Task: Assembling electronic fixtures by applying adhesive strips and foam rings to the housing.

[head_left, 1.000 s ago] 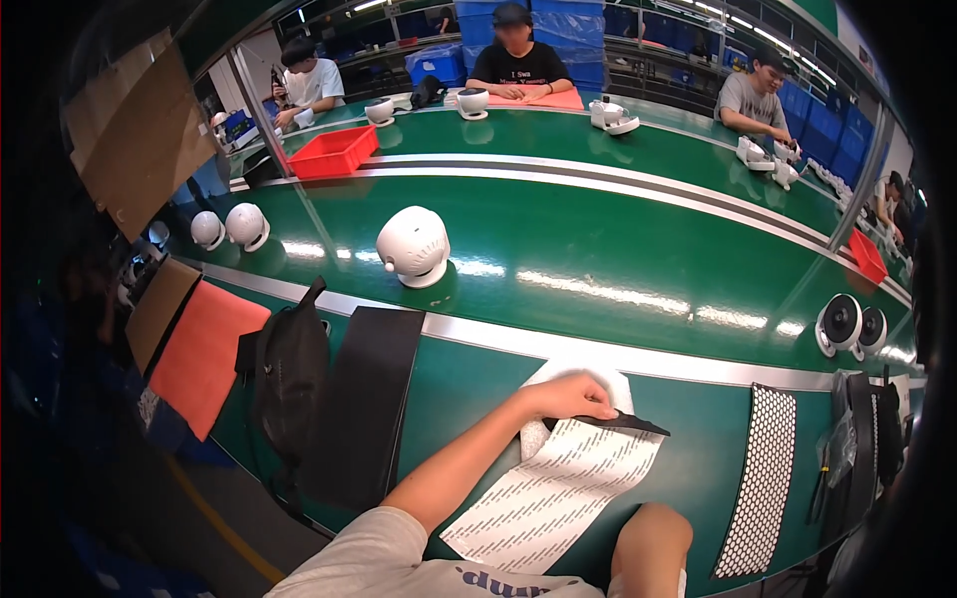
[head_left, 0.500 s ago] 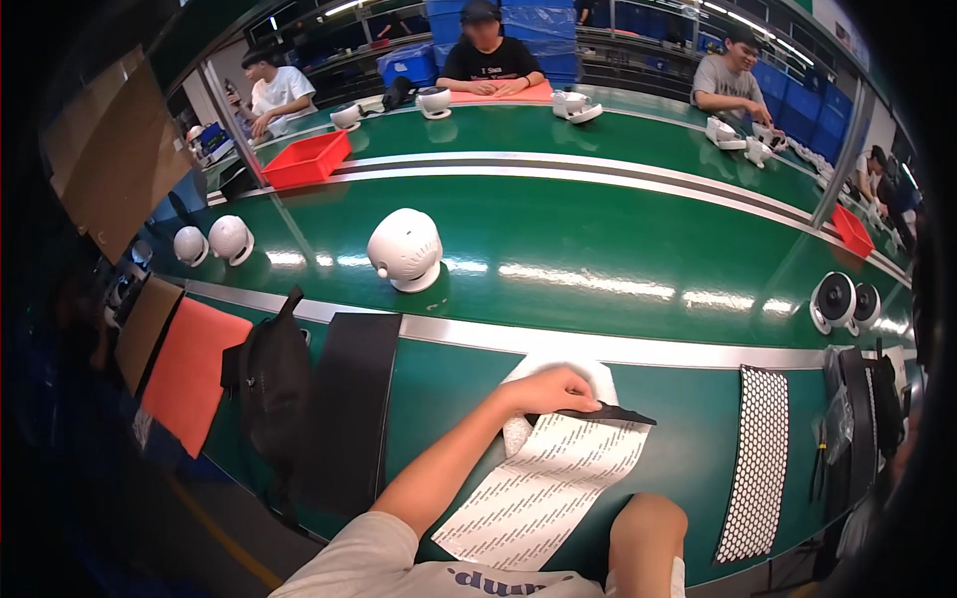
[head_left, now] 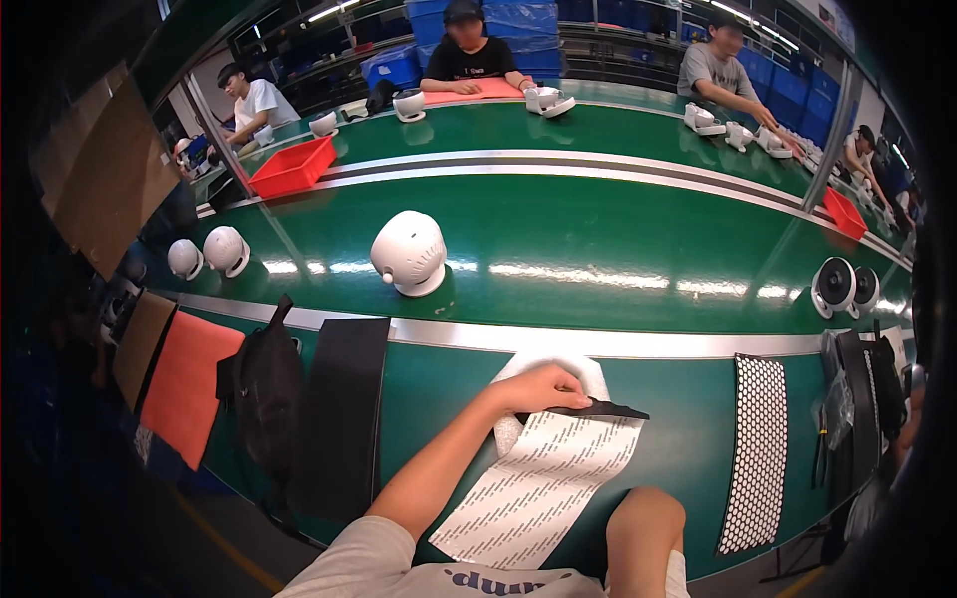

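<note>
My left hand (head_left: pixel 546 390) is closed, pinching the black far edge (head_left: pixel 616 409) of a sheet. From that edge a white backing sheet (head_left: pixel 538 478), covered in rows of small print, slopes down toward my body. Behind and beneath the hand lies a white foam-like piece (head_left: pixel 590 373), partly covered. My right arm (head_left: pixel 646 533) is bent at the lower edge beside the sheet; its hand does not show.
A black panel (head_left: pixel 344 409), black bag (head_left: pixel 267 389) and orange cloth (head_left: pixel 189 384) lie left. To the right is a black strip with white dots (head_left: pixel 754 453). White round-headed devices (head_left: pixel 411 254) stand on the green conveyor (head_left: pixel 598 229); co-workers sit beyond it.
My left hand keeps its pinch on the black edge, with little movement. The whole view shifts slightly. Across the belt, the co-worker at right reaches farther right among the white devices.
</note>
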